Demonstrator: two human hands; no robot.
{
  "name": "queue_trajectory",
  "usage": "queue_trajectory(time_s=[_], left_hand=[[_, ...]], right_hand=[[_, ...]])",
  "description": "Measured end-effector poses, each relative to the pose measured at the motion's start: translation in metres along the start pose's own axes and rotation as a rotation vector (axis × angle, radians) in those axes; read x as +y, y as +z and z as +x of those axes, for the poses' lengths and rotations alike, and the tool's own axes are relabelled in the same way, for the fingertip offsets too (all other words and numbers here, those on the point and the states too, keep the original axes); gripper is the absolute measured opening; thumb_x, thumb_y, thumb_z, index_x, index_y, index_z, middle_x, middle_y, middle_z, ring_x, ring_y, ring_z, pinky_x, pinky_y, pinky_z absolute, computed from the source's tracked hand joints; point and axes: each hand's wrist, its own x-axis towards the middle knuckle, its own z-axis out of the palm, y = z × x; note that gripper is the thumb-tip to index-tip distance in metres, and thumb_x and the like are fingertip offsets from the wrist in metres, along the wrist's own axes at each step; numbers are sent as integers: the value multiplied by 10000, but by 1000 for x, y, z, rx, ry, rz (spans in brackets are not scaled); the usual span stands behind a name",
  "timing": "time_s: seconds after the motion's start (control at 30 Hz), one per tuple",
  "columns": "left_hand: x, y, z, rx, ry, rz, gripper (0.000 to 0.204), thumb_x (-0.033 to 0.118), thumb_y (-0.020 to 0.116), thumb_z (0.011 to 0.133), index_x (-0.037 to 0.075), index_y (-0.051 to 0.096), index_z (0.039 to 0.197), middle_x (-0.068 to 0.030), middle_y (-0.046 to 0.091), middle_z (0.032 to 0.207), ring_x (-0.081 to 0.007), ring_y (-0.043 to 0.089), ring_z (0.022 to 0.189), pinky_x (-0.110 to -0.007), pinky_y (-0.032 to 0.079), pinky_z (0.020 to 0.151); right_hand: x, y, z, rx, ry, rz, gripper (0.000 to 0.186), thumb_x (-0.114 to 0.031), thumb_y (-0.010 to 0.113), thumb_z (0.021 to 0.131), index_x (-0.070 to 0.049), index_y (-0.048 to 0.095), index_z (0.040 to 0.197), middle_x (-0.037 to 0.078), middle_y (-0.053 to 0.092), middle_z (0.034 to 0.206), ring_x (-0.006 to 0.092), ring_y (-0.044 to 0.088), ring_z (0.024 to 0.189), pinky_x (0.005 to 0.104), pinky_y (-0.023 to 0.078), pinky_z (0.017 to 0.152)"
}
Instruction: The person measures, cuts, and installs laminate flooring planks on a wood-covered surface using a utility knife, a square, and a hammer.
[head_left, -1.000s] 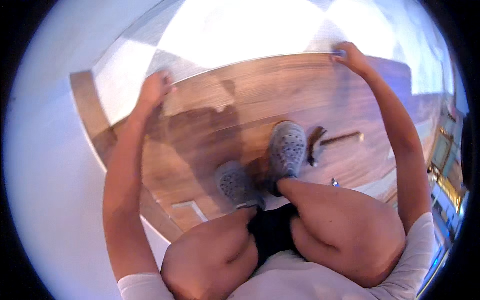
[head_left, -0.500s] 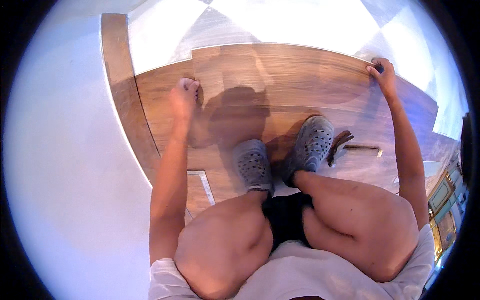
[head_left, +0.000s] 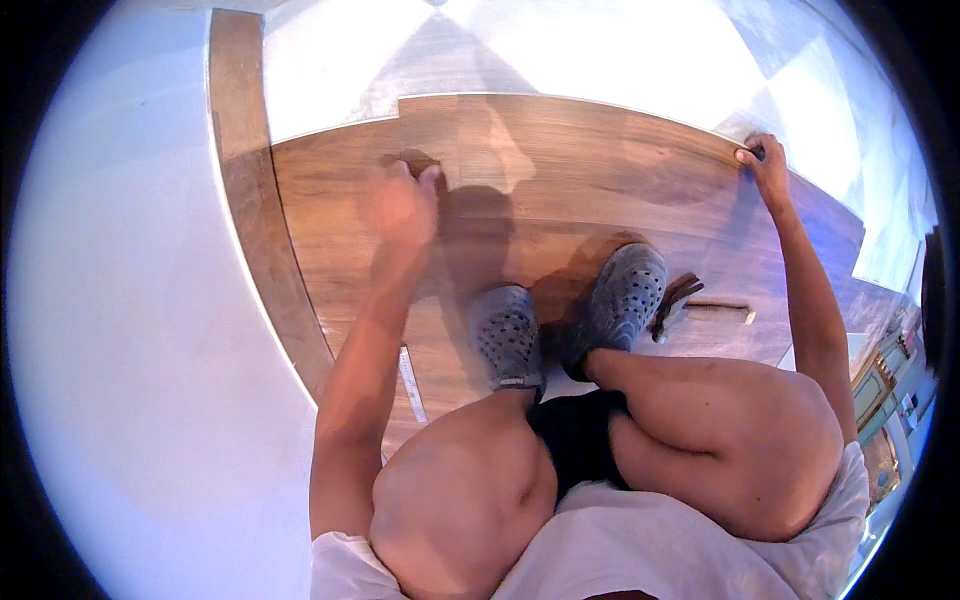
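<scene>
A long wood-look floor plank (head_left: 590, 140) lies across the far side of the laid brown floor, its left end stepping out beyond the neighbouring board. My left hand (head_left: 403, 205), somewhat blurred, is curled like a fist over the boards near that left end; no object shows in it. Farther right, my right hand (head_left: 767, 170) grips the plank's far edge, thumb on the near side and fingers over the rim. On the boards by my right shoe lies what looks like a claw hammer (head_left: 672, 308), its handle pointing right.
My grey clogs (head_left: 508, 335) rest on the laid boards between my arms. A metal square (head_left: 411, 385) lies partly hidden beside my left forearm. A white wall (head_left: 130, 300) runs along the left, edged by a brown board (head_left: 240, 100). Pale checkered floor (head_left: 590, 50) lies beyond the planks.
My left hand has shifted right along the boards and is more blurred. My right hand keeps its grip on the plank's far edge. The view has shifted slightly.
</scene>
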Motion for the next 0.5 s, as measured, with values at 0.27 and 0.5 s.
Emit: queue_trajectory(time_s=[0.27, 0.5], left_hand=[[21, 8, -10, -29, 36, 13, 799, 489, 854, 702, -58, 546, 1195, -205, 489, 1249, -369, 484, 1192, -451, 474, 957], [24, -21, 24, 288, 701, -14, 985, 279, 929, 574, 76, 463, 1417, -178, 495, 1317, -391, 473, 1204, -483, 425, 1018]], right_hand=[[-6, -34, 24, -318, -11, -6, 475, -427, 806, 754, -30, 559, 836, 85, 563, 868, 255, 542, 866, 373, 449, 808], [-25, -66, 31, -497, 39, 15, 607, -594, 775, 714, -51, 503, 735, 31, 460, 713, 200, 449, 704, 366, 372, 645]])
